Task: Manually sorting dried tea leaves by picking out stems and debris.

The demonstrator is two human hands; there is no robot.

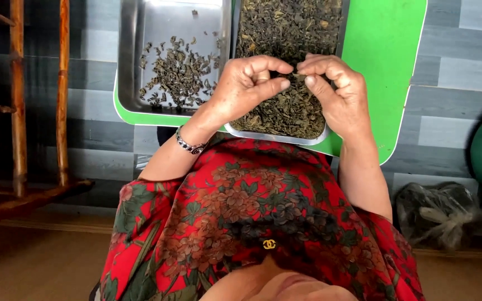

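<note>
A small dried leaf piece (295, 73), apparently tea, is pinched between fingertips of left hand (246, 89) and right hand (336, 92), both nearly closed, held over the full steel tray (277, 136) so droppings land there, sorted bits kept in the sparser tray (132, 56).
</note>
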